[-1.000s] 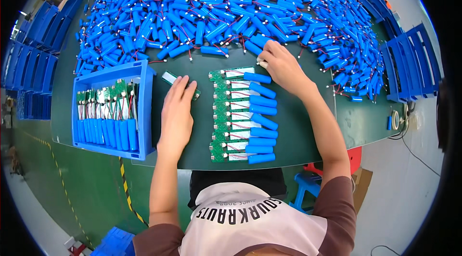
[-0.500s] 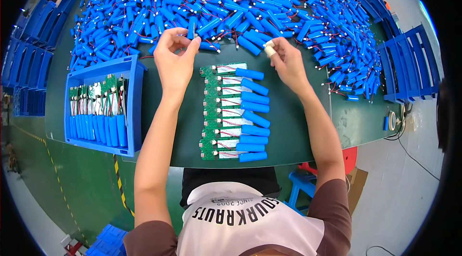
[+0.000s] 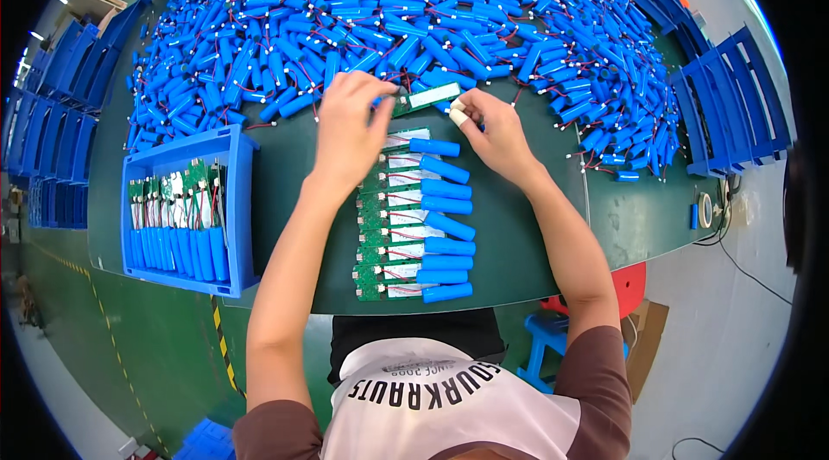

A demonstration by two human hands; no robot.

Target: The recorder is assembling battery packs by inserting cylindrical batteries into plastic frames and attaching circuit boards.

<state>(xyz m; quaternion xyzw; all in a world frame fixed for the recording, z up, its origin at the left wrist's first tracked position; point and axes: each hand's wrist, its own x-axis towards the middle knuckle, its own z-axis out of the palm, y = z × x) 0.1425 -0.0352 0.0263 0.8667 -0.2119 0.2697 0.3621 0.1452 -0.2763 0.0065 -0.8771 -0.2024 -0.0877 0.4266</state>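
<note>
My left hand [image 3: 348,127] pinches the left end of a narrow green circuit board [image 3: 433,96] with a white strip, raised at the near edge of a battery heap. At the board's other end my right hand [image 3: 496,133] closes its fingers, with pale covers on two fingertips. Just below my hands several boards [image 3: 373,220] lie in a column on the dark green table, each with a blue cylindrical battery [image 3: 447,203] at its right end and red wires running to a white plug. My left fingertips are partly hidden behind the hand.
A large heap of blue wired batteries [image 3: 285,24] spreads across the back and right of the table [image 3: 553,227]. At the left, a blue bin [image 3: 242,218] holds boards with batteries standing in a row. Stacked blue bins [image 3: 734,106] border the right side; a tape roll [image 3: 705,210] sits near the edge.
The board has turned flat to view between my hands. My left hand has moved right and down, and my right hand has come in to the board's right end.
</note>
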